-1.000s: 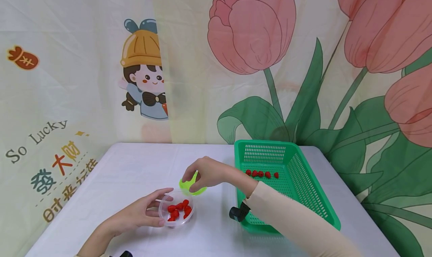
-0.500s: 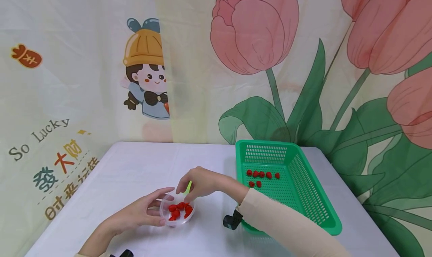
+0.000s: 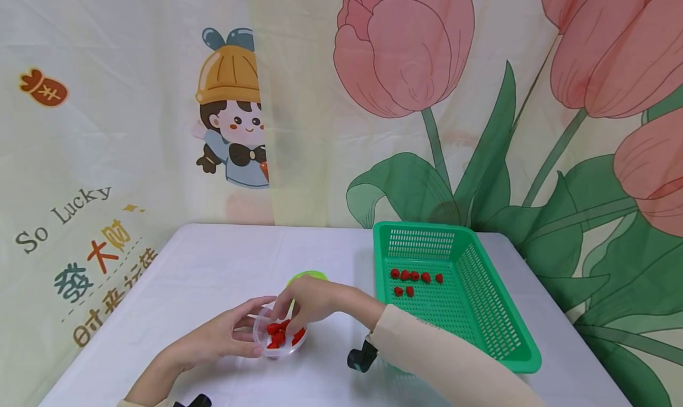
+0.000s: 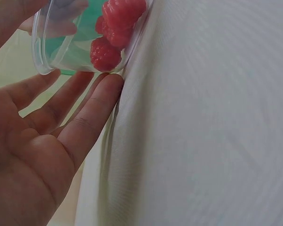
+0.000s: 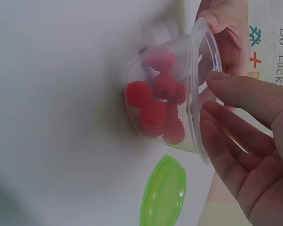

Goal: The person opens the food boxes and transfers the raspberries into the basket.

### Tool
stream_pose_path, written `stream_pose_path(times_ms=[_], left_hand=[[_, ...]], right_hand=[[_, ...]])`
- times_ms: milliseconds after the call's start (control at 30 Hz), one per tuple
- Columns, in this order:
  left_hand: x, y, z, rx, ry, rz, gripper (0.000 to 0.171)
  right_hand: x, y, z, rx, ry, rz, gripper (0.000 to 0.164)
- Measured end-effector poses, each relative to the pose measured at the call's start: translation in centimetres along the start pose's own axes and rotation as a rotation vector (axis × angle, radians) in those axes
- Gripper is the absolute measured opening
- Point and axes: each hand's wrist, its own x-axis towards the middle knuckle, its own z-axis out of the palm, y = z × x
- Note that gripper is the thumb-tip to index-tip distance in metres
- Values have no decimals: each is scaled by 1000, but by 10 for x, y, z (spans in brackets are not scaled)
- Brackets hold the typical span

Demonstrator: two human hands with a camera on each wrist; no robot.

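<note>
A clear plastic tub (image 3: 291,351) with several red raspberries (image 3: 278,338) inside stands on the white table. My left hand (image 3: 216,340) holds it from the left, with the thumb at the near side and the fingers reaching round the far side. Over the tub's opening, my right hand (image 3: 313,303) points its fingers down toward the berries. In the right wrist view its thumb and fingertips are just inside the rim, apart, with no berry between them. A lime green lid (image 5: 166,190) lies behind the tub, partly hidden by the right hand in the head view.
To the right stands a green perforated basket (image 3: 443,309) with two rows of raspberries (image 3: 425,277) at its far left. The right forearm passes over its near left corner. Behind the table (image 3: 235,258) hangs a printed curtain (image 3: 299,98).
My right hand has moved left and down from above the lime green lid to the tub's opening. The left hand stays at the tub. More basket raspberries show as the right arm shifts.
</note>
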Motion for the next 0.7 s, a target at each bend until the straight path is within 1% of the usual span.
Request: stream_pose_path(times_ms=[233, 433, 567, 700], left_hand=[[0, 0, 0, 2, 1, -12, 86], [1, -1, 0, 0, 2, 10, 88], [1, -1, 0, -6, -2, 22, 88], [2, -2, -1, -6, -2, 28, 88]], right_hand=[[2, -2, 5, 18, -62, -11, 35], [3, -6, 7, 6, -83, -3, 35], [5, -8, 10, -29, -93, -10, 34], [9, -8, 12, -78, -113, -46, 33]])
